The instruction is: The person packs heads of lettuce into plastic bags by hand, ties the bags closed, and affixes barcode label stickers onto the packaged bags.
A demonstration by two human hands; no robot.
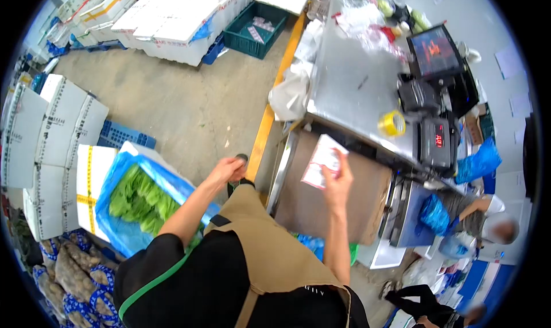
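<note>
My right hand (338,181) grips a white sheet of paper with red print (320,162) between thumb and fingers. It is held over a brown board-like surface (298,207) at the weighing counter. My left hand (228,170) is out in front of my body over the floor, its fingers curled closed. A dark rounded thing shows at its fingertips; whether the hand holds it or it lies behind cannot be made out. Nearest to my left arm stands a white foam box lined with blue plastic, full of green leafy lettuce (142,199).
A steel counter (350,75) carries yellow tape (392,123), a scale display (434,141) and a monitor (435,49). White foam boxes (172,23) and a green crate (258,32) stand beyond. Sacks (74,270) lie at lower left. Two other people (476,213) are at right.
</note>
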